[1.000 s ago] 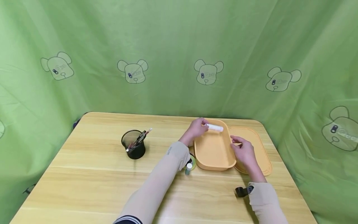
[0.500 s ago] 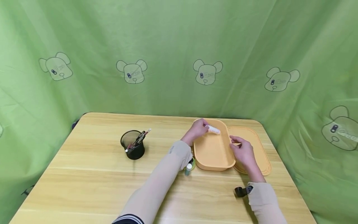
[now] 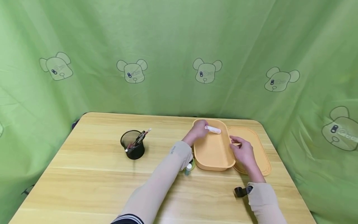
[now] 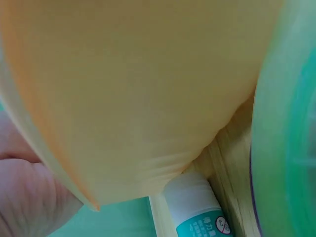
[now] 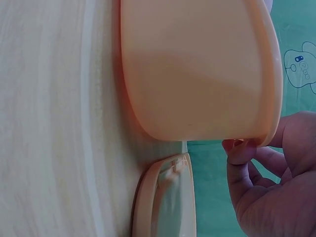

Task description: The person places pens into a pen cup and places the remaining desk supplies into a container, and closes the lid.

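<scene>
A peach plastic box (image 3: 213, 152) stands at the right of the table. In its far end a white cylindrical stick (image 3: 213, 129) lies slanted, with faint printing on its side. My left hand (image 3: 199, 129) reaches over the box's far left rim, right at the stick's left end. Its fingertips are hidden, and I cannot tell whether they hold the stick. In the left wrist view, part of the hand (image 4: 29, 192) shows beyond the box wall (image 4: 128, 108). My right hand (image 3: 242, 151) pinches the box's right rim, thumb and fingers (image 5: 242, 153) meeting at the edge in the right wrist view.
A peach lid (image 3: 258, 149) lies right of the box. By its left wall are a teal, white-capped stick (image 3: 188, 169) and a green ring-shaped thing (image 4: 286, 128). A black mesh pen holder (image 3: 135, 149) with pens stands left. A green curtain (image 3: 167, 37) hangs behind the table.
The white stick has come lower into the far end of the box, shifting slightly left. The left hand has turned and lowered beside it. The right hand keeps its hold on the rim.
</scene>
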Motion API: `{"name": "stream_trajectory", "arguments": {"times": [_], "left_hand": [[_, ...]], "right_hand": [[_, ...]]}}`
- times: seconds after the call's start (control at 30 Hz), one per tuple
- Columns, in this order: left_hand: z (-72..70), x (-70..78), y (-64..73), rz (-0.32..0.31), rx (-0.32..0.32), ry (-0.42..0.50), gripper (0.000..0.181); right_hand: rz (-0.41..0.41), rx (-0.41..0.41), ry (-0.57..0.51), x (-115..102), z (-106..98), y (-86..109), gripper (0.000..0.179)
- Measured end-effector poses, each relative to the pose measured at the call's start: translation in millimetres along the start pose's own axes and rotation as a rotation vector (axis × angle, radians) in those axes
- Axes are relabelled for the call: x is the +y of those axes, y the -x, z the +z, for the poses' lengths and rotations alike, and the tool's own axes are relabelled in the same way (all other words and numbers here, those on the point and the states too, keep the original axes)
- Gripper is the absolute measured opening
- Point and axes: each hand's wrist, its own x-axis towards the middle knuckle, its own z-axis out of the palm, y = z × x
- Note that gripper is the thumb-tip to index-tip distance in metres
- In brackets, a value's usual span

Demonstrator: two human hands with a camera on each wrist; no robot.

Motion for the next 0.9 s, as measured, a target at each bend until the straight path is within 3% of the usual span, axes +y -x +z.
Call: {"name": "stream_trajectory", "arguments": {"times": [0.27,0.47,0.57,0.9], "left_hand": [[-3.0,-0.8,0.9,-0.02,-0.027,0.09,0.022],[-6.4,0.4,2.2,-0.06,-0.079,0.101,0.038],[-7.8,1.1,2.6,-0.076,-0.109,0.116,0.037],[-10.8,3.3,5.3,-0.086,-0.154,0.121,0.053]], "right_hand": [[0.008,-0.003,-0.005,-1,0,-0.3,0.041],[0.006,-0.003,-0.003,-2,-1,0.5,0.041],[0.008,-0.002,-0.002,-2,-2,0.8,0.041],[0.02,-0.004,-0.003,-1,-2,1.6,0.041]]}}
